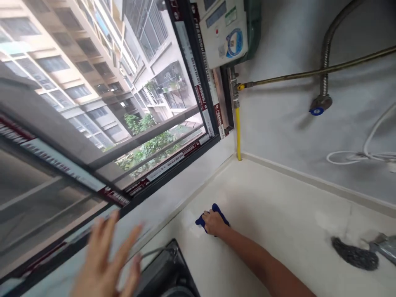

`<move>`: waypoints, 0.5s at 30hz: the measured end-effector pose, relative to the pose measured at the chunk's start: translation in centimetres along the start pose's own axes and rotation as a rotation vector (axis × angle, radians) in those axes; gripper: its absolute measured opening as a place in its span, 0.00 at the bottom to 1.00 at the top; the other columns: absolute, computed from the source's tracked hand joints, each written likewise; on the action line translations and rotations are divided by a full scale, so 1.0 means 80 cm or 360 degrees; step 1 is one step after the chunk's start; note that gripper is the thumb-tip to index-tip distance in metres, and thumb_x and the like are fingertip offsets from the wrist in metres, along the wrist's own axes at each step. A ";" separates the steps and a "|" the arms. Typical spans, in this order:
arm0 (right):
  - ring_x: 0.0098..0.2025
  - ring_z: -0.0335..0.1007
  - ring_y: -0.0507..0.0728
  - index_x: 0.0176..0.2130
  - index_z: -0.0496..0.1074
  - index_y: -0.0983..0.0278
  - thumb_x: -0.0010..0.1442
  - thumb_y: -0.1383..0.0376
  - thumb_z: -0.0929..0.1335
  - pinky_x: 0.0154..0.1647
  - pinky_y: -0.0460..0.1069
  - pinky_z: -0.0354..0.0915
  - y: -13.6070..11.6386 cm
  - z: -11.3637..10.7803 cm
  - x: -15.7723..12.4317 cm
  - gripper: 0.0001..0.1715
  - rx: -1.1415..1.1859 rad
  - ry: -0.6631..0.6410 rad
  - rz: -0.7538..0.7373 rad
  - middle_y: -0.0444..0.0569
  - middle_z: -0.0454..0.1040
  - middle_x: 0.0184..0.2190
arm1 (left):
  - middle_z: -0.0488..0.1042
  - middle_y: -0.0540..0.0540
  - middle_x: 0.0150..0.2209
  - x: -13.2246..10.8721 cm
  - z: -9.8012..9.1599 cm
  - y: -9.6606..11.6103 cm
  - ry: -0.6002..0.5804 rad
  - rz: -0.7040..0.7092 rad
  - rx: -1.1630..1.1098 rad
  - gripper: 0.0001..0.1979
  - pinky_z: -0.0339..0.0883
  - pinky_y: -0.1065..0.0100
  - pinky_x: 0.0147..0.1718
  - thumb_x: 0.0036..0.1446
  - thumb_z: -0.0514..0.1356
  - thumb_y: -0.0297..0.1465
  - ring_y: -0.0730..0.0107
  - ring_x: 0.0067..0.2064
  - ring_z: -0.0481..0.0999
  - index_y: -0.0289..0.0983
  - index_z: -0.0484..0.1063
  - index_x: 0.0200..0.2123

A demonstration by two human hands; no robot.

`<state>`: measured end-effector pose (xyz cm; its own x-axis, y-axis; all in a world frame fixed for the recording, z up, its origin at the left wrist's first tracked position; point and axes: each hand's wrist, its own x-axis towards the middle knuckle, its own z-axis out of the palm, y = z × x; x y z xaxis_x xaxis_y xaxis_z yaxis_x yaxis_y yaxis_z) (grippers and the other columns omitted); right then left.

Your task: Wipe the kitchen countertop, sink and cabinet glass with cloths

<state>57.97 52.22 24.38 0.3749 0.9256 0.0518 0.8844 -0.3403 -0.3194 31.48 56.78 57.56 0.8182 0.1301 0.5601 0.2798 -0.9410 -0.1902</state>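
My right hand (213, 222) is closed on a dark blue cloth (220, 211) and presses it against the pale countertop (262, 198). Corners of the cloth stick out on both sides of the fingers, while the rest lies hidden under the palm. At the lower left my left hand (107, 260) is raised with its fingers spread, blurred by motion and holding nothing. It is nearest to the window frame and a black gas hob (173, 268), which is only partly in view.
A window (145, 181) with taped frames runs along the left. A gas meter (224, 33) and yellow pipe (238, 132) stand at the corner. On the right are a hose valve (320, 105), a coiled white cable (349, 157) and a dark grey brush-like object (354, 253).
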 end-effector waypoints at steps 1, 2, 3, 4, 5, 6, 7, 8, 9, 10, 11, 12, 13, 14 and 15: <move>0.55 0.72 0.66 0.51 0.75 0.68 0.62 0.66 0.66 0.44 0.54 0.69 -0.007 0.002 -0.018 0.18 -0.0004 -0.0018 -0.0021 0.60 0.76 0.53 | 0.43 0.55 0.77 -0.020 0.005 0.030 -0.0052 0.0007 -0.0067 0.34 0.58 0.39 0.66 0.64 0.53 0.35 0.40 0.75 0.48 0.62 0.53 0.71; 0.55 0.72 0.66 0.51 0.75 0.68 0.62 0.66 0.66 0.44 0.54 0.69 -0.015 0.003 -0.036 0.18 -0.0012 -0.0035 -0.0040 0.60 0.76 0.54 | 0.46 0.55 0.76 -0.041 0.014 0.057 -0.0118 -0.0007 -0.0141 0.33 0.62 0.45 0.65 0.64 0.54 0.34 0.46 0.74 0.53 0.61 0.55 0.71; 0.54 0.72 0.67 0.51 0.74 0.67 0.62 0.66 0.66 0.44 0.54 0.70 -0.022 0.004 -0.054 0.19 -0.0023 -0.0053 -0.0058 0.59 0.75 0.55 | 0.47 0.56 0.76 -0.063 0.028 0.080 -0.0252 -0.0026 -0.0235 0.31 0.65 0.51 0.65 0.64 0.54 0.35 0.49 0.73 0.55 0.60 0.59 0.70; 0.54 0.72 0.67 0.51 0.74 0.67 0.62 0.66 0.66 0.44 0.54 0.70 -0.030 0.005 -0.073 0.19 -0.0037 -0.0072 -0.0078 0.59 0.75 0.56 | 0.48 0.56 0.75 -0.088 0.045 0.099 -0.0361 -0.0109 -0.0350 0.28 0.66 0.54 0.65 0.65 0.54 0.37 0.51 0.73 0.56 0.58 0.64 0.67; 0.54 0.73 0.67 0.52 0.74 0.67 0.61 0.66 0.66 0.44 0.54 0.70 -0.038 0.006 -0.092 0.20 -0.0054 -0.0092 -0.0098 0.59 0.74 0.58 | 0.49 0.55 0.75 -0.113 0.065 0.114 -0.0559 -0.0283 -0.0451 0.26 0.66 0.55 0.65 0.66 0.52 0.39 0.52 0.74 0.54 0.55 0.68 0.66; 0.54 0.73 0.67 0.53 0.73 0.66 0.61 0.66 0.66 0.44 0.55 0.71 -0.046 0.007 -0.112 0.21 -0.0073 -0.0111 -0.0117 0.58 0.74 0.59 | 0.52 0.53 0.74 -0.139 0.087 0.127 -0.0765 -0.0451 -0.0574 0.26 0.64 0.55 0.66 0.66 0.50 0.39 0.53 0.74 0.53 0.50 0.70 0.64; 0.55 0.73 0.67 0.54 0.73 0.65 0.60 0.66 0.66 0.45 0.55 0.71 -0.053 0.008 -0.131 0.22 -0.0094 -0.0129 -0.0134 0.58 0.73 0.61 | 0.54 0.50 0.73 -0.165 0.110 0.138 -0.0974 -0.0615 -0.0708 0.27 0.61 0.55 0.68 0.65 0.50 0.39 0.53 0.74 0.53 0.45 0.70 0.65; 0.55 0.73 0.67 0.54 0.73 0.65 0.60 0.66 0.67 0.45 0.55 0.71 -0.061 0.009 -0.150 0.23 -0.0115 -0.0146 -0.0150 0.57 0.72 0.62 | 0.59 0.46 0.71 -0.191 0.133 0.149 -0.1094 -0.0774 -0.0828 0.29 0.59 0.55 0.70 0.63 0.50 0.38 0.54 0.73 0.57 0.41 0.71 0.65; 0.55 0.73 0.67 0.55 0.72 0.64 0.59 0.65 0.67 0.45 0.55 0.72 -0.068 0.011 -0.168 0.24 -0.0137 -0.0163 -0.0166 0.57 0.71 0.63 | 0.65 0.43 0.68 -0.214 0.154 0.159 -0.1131 -0.0898 -0.0935 0.29 0.58 0.55 0.70 0.63 0.48 0.37 0.55 0.71 0.62 0.38 0.70 0.65; 0.56 0.72 0.67 0.56 0.72 0.63 0.59 0.65 0.67 0.45 0.55 0.72 -0.075 0.012 -0.186 0.25 -0.0155 -0.0179 -0.0181 0.56 0.71 0.64 | 0.69 0.43 0.66 -0.236 0.173 0.169 -0.1187 -0.0967 -0.1078 0.30 0.60 0.57 0.69 0.63 0.48 0.36 0.56 0.68 0.67 0.37 0.69 0.65; 0.56 0.72 0.67 0.56 0.72 0.63 0.58 0.65 0.67 0.45 0.56 0.73 -0.081 0.014 -0.203 0.26 -0.0164 -0.0195 -0.0196 0.56 0.70 0.64 | 0.71 0.42 0.64 -0.256 0.189 0.179 -0.1223 -0.1012 -0.1169 0.30 0.61 0.60 0.68 0.63 0.49 0.36 0.57 0.67 0.69 0.36 0.69 0.65; 0.56 0.72 0.67 0.57 0.71 0.62 0.58 0.64 0.67 0.46 0.56 0.73 -0.087 0.016 -0.219 0.27 -0.0164 -0.0210 -0.0209 0.55 0.70 0.65 | 0.70 0.42 0.65 -0.273 0.203 0.188 -0.1261 -0.1041 -0.1214 0.31 0.61 0.62 0.67 0.63 0.49 0.35 0.58 0.67 0.69 0.35 0.66 0.67; 0.57 0.72 0.67 0.58 0.70 0.62 0.58 0.64 0.66 0.47 0.56 0.73 -0.092 0.019 -0.234 0.28 -0.0156 -0.0224 -0.0221 0.55 0.69 0.66 | 0.71 0.40 0.65 -0.288 0.214 0.198 -0.1302 -0.1091 -0.1244 0.32 0.61 0.64 0.67 0.63 0.49 0.34 0.59 0.66 0.70 0.32 0.62 0.69; 0.59 0.71 0.68 0.60 0.69 0.62 0.58 0.64 0.66 0.49 0.57 0.73 -0.096 0.023 -0.248 0.30 -0.0143 -0.0236 -0.0230 0.55 0.68 0.67 | 0.72 0.38 0.64 -0.302 0.224 0.206 -0.1328 -0.1144 -0.1283 0.34 0.62 0.65 0.66 0.63 0.49 0.33 0.61 0.65 0.71 0.30 0.58 0.71; 0.60 0.69 0.69 0.62 0.68 0.62 0.59 0.65 0.65 0.51 0.58 0.72 -0.100 0.026 -0.261 0.32 -0.0128 -0.0248 -0.0235 0.54 0.66 0.68 | 0.73 0.37 0.62 -0.314 0.233 0.214 -0.1330 -0.1211 -0.1318 0.34 0.62 0.67 0.65 0.63 0.48 0.32 0.62 0.65 0.72 0.27 0.55 0.72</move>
<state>42.45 35.98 23.86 0.1980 0.9786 -0.0565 0.9481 -0.2059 -0.2424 25.07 43.22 25.22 0.7374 0.5545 -0.3857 0.6500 -0.4274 0.6283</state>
